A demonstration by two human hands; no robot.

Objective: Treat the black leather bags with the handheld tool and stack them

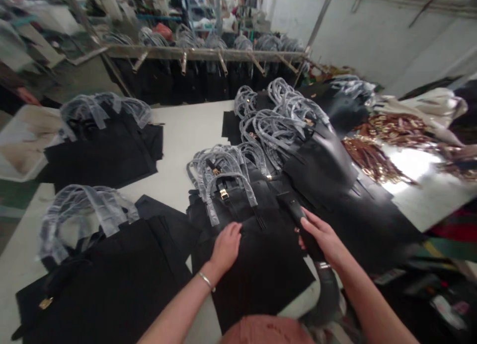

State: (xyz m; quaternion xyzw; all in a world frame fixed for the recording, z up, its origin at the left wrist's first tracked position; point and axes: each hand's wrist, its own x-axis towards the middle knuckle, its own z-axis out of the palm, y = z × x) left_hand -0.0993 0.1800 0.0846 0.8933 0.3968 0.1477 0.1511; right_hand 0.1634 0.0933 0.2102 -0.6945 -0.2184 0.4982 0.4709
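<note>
Black bag panels [257, 264] lie in a stack before me on the white table [179, 135]. Plastic-wrapped handles [227, 172] and a gold buckle [223, 193] are at the stack's far end. My left hand [226, 247] rests on the top panel, its fingers close together and partly curled; nothing can be made out in it. To the right, my right hand [322, 235] is wrapped round a black strap [313, 240], which hangs down past the table's front edge.
More black bags with wrapped handles lie at left [97, 284], back left [104, 155] and right [324, 160]. Brown straps [380, 160] are heaped at far right. Behind the table stands a metal rack [208, 53] with hanging bags. A person's hand [28, 96] shows at far left.
</note>
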